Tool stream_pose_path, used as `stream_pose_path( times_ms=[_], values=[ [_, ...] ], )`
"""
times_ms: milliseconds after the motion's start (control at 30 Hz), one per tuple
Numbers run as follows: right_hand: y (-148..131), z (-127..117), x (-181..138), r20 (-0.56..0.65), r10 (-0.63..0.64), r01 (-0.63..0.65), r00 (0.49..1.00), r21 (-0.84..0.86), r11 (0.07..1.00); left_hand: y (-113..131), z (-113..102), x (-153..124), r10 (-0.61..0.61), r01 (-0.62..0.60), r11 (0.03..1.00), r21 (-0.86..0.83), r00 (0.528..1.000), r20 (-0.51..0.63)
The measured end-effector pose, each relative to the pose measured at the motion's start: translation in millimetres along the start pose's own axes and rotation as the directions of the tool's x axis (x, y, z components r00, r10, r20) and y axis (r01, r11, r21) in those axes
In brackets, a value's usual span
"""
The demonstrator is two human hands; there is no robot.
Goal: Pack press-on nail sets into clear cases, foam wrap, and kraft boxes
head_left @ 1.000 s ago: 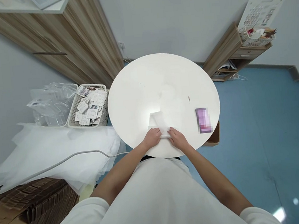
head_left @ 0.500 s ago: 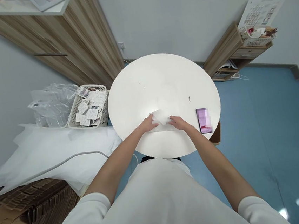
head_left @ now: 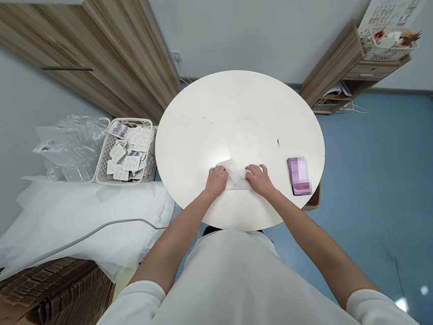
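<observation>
On the white round table (head_left: 234, 109), near its front edge, lies a thin, translucent white sheet (head_left: 233, 169), folded over on itself. Whether it is paper or plastic I cannot tell. My left hand (head_left: 217, 182) is closed over the sheet's left side, its fingers curled down and the fingertips partly hidden. At the right side, my right hand (head_left: 259, 180) pinches a crumpled bit of the sheet. Below the fold, a straight lower edge of the sheet runs between both hands.
A phone (head_left: 299, 176) lies on the table's right side. Left of the table are a basket of printed cards (head_left: 151, 161), clear plastic bags (head_left: 71, 146), white sheeting (head_left: 91, 210) and stacked cardboard (head_left: 61, 300). A low wooden cabinet (head_left: 339, 64) stands at the right back.
My left fingers have curled in at the sheet's left side. My right hand's fingers have bent and gathered the sheet's right part. The view has shifted slightly.
</observation>
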State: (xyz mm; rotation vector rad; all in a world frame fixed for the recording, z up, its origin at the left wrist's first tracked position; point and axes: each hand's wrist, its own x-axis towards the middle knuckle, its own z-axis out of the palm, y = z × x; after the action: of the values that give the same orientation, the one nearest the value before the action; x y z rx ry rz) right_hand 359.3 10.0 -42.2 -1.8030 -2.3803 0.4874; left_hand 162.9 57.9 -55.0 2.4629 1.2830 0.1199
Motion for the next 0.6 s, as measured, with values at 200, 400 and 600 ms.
stream_pose_path(
  times_ms=[200,400,600],
  values=[
    [4,2,-12,0.115,-0.15,0.152,0.982,-0.005,0.988,0,1,-9,0.212,-0.205,0.976,-0.07,0.971,0.11],
    [0,8,-6,0.144,-0.099,0.107,0.985,-0.051,0.993,7,3,-14,0.218,-0.217,0.976,-0.023,0.965,0.148],
    [-10,12,-16,0.156,-0.098,0.102,0.983,-0.018,0.995,11,5,-21,0.241,-0.241,0.97,-0.022,0.958,0.153]
  ],
)
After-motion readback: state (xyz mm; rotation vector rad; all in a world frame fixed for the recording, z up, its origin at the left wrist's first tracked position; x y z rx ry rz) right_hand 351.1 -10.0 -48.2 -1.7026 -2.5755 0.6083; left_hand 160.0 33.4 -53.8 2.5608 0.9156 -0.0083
